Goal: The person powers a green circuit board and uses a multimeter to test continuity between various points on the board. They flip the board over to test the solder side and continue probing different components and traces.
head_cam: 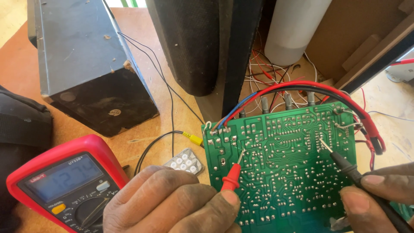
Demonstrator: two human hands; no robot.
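Near the right edge sat the green solder-side circuit board [284,172] — left hand [172,203] pinching a red probe [233,174], right hand [379,194] gripping a black probe [345,166]. Either tip slipping could've bridged neighbouring joints.

The circuit board [284,164] is glossy green with dull silvery solder dots; the red probe [231,177] is smooth plastic, metal-tipped; the speaker box [86,60] is scuffed, matt black; the table [172,116] is bare, rough wood.
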